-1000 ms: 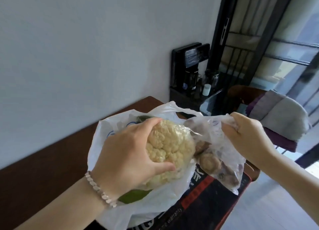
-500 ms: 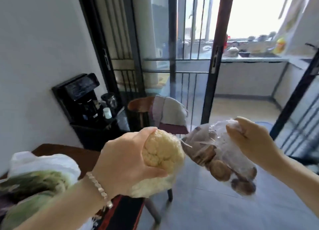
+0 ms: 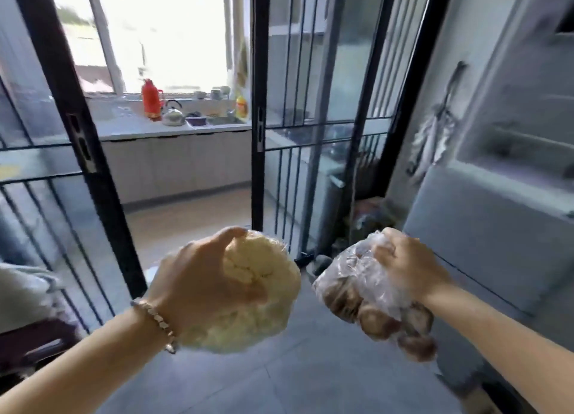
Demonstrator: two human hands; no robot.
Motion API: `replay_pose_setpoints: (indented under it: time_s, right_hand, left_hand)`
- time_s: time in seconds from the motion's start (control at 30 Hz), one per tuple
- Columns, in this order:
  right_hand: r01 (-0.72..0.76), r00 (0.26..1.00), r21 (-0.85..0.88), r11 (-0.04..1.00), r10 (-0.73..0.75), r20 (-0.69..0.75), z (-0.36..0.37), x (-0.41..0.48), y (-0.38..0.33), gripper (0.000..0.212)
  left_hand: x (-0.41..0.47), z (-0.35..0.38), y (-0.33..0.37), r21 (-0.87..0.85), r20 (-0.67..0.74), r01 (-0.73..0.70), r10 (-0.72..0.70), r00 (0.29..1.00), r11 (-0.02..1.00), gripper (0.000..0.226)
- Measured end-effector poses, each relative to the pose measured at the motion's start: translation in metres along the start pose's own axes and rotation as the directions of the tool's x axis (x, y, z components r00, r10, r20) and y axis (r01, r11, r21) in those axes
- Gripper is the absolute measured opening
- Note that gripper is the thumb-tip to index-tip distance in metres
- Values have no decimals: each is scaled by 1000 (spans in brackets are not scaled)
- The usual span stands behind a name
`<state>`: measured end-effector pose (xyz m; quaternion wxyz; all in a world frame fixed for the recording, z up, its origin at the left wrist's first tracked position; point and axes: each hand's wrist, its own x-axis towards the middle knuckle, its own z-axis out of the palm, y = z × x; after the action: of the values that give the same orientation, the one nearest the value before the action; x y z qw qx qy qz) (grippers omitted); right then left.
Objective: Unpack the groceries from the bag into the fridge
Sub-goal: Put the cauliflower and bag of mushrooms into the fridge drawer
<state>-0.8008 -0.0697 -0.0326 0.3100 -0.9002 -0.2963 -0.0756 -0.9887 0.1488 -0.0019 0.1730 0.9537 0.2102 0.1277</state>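
Note:
My left hand (image 3: 198,277), with a bead bracelet at the wrist, grips a pale cauliflower (image 3: 264,292) wrapped in clear film, held at chest height in the middle of the view. My right hand (image 3: 410,264) clutches the gathered top of a clear plastic bag of brown mushrooms (image 3: 366,305), which hangs below the fist. The two items are side by side and apart. A grey fridge (image 3: 484,233) stands at the right, its upper door open and shelves showing. The grocery bag is out of view.
Black-framed sliding glass doors (image 3: 257,128) stand ahead, open onto a kitchen counter (image 3: 174,131) with a red flask and a kettle. A chair draped with grey cloth (image 3: 28,292) is at the left edge. Grey tiled floor (image 3: 298,376) lies below my hands.
The view has swung right, away from the table and grocery bag towards the fridge. Both hands carried the cauliflower and the mushroom bag along, with the same grips.

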Motion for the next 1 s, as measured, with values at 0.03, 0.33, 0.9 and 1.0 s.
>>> replay_pose_setpoints:
  time_s: [0.03,0.33,0.9,1.0]
  right_hand:
    - [-69,997,-6,998,69,-21,-7,10,21,33]
    - [-428,861,-55,902,388,-327,-60,112,179,43]
    - [-675,529,-20,738,465,-710,-192,292,389,16]
    - [-645,546,-22,764,441,-713,-217,321,440,16]
  left_hand:
    - [24,10,14,-13,16,-45,45,999,999,79]
    - [261,103,132,-52,152,-387,390,908,921,76]
    - [567,237,393,-173,138,-750,770,623,638,79]
    - [597,264,439,-141,148,-787,799,583,600,82]
